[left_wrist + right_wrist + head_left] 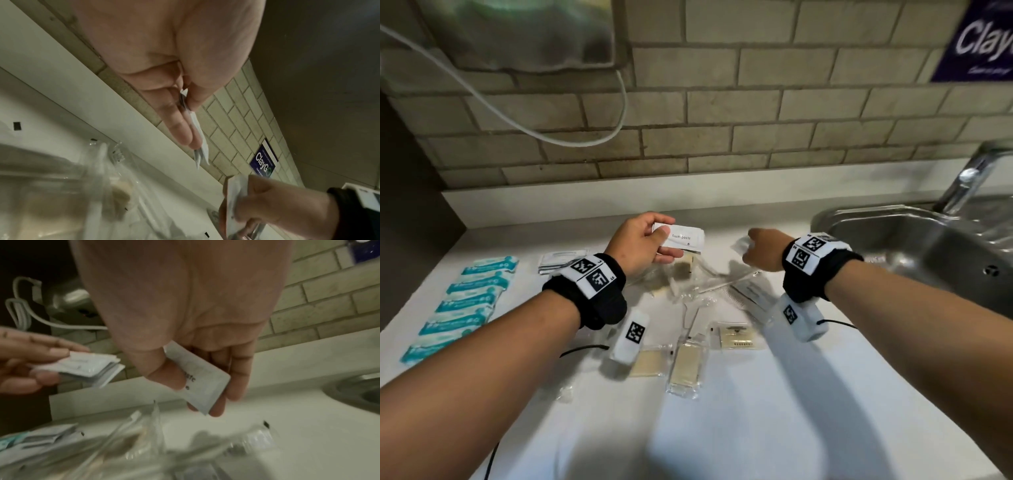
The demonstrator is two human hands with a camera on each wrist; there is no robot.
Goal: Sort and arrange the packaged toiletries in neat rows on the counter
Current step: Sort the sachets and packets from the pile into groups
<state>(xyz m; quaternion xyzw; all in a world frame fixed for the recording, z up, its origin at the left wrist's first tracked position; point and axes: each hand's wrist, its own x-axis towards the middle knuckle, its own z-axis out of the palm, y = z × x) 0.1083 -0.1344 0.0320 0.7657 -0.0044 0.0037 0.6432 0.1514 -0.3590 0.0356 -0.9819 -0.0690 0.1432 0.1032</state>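
Note:
My left hand is raised over the back of the counter and pinches a thin stack of white toothpaste sachets between thumb and fingers; the left wrist view shows the stack edge-on. My right hand, a little to its right, grips a single white toothpaste sachet between thumb and fingers. The two hands are close but apart. A jumbled pile of clear-wrapped toiletries lies on the white counter below them.
A row of teal packets lies along the counter's left side, with a small stack of white sachets behind it. A steel sink and tap are at the right. A white cable hangs on the tiled wall.

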